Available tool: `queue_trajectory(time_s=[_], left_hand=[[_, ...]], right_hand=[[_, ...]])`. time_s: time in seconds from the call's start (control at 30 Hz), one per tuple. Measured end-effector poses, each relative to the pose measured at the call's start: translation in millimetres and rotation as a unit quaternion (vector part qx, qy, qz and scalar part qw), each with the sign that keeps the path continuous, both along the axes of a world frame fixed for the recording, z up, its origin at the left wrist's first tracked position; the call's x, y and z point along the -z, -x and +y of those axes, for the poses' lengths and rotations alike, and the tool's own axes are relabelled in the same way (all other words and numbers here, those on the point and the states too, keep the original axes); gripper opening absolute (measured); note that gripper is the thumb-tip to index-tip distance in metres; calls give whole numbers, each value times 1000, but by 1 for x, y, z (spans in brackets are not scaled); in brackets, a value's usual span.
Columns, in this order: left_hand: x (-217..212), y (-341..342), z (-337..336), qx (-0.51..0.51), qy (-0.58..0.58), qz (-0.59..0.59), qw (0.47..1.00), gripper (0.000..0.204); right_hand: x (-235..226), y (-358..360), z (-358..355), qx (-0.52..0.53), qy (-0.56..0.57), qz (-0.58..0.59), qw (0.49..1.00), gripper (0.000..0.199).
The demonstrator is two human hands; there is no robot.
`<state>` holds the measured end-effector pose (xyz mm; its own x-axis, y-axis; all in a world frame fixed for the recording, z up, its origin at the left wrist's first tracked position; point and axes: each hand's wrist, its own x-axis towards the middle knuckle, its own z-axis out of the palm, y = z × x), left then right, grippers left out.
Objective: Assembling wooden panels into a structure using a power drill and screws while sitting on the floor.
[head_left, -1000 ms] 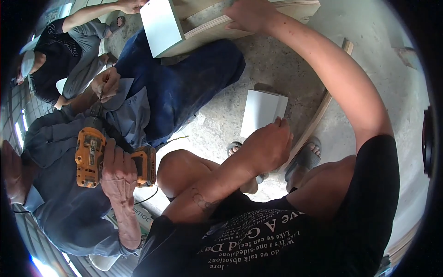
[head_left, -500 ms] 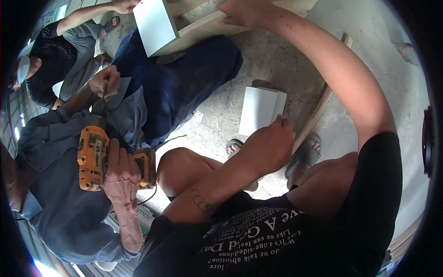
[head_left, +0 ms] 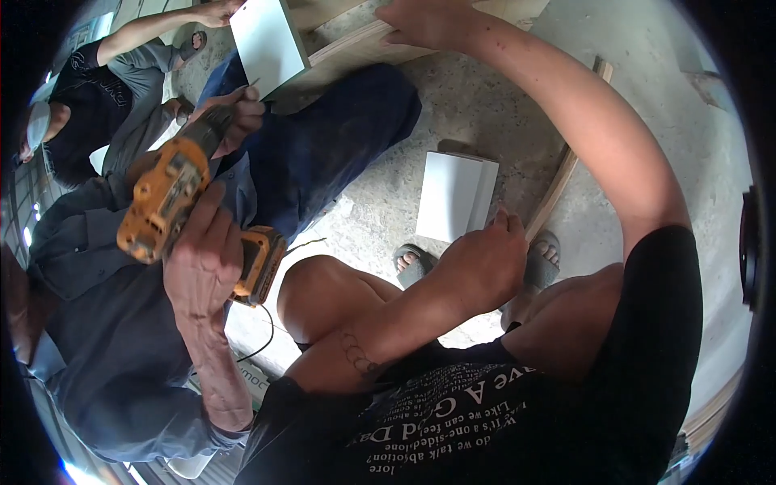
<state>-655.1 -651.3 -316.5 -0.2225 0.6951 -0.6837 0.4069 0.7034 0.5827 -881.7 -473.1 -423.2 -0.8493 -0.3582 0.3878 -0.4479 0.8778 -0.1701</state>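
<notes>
Frame (head_left: pixel 356 48): pale plywood, straight-sided, layered grain on the cut edge; located at the top of the view, beyond the trouser leg (head_left: pixel 347 109). Judged stiff, fairly heavy, not fragile; take hold across the long edge, allowing for splinters. Right hand (head_left: pixel 428 24) lies over this edge, thumb apart from fingers; clamping force cannot be told. Panel (head_left: pixel 268 44), at the left end: white, flat, smooth, probably slippery; hold by its edges. Left hand (head_left: pixel 489 263): fingers curled, tips gathered, near the white boards (head_left: pixel 451 196); whether anything is pinched cannot be told. Boards: rectangular, apparently stacked, probably light, corners liable to chip. Floor (head_left: pixel 477 105): rough, mottled concrete. Drill (head_left: pixel 174 194): orange and black casing, in a co-worker's hand (head_left: pixel 206 271).
</notes>
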Motion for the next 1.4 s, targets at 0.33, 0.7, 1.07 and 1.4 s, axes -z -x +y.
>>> queue_trajectory(time_s=[0.33, 0.7, 1.07, 1.4], left_hand=[[-10, 5, 8, 5, 16, -6, 1000, 49], [1, -11, 7, 27, 48, 1, 998, 52], [11, -20, 1, 36, 22, 24, 999, 54], [3, -24, 4, 44, 47, 12, 998, 58]], right_hand=[[-19, -2, 2, 34, -48, -102, 993, 31], [-35, -39, 4, 69, -124, -63, 988, 34], [-11, -20, 10, 31, -74, -138, 987, 36], [1, -6, 7, 39, -72, -160, 984, 38]])
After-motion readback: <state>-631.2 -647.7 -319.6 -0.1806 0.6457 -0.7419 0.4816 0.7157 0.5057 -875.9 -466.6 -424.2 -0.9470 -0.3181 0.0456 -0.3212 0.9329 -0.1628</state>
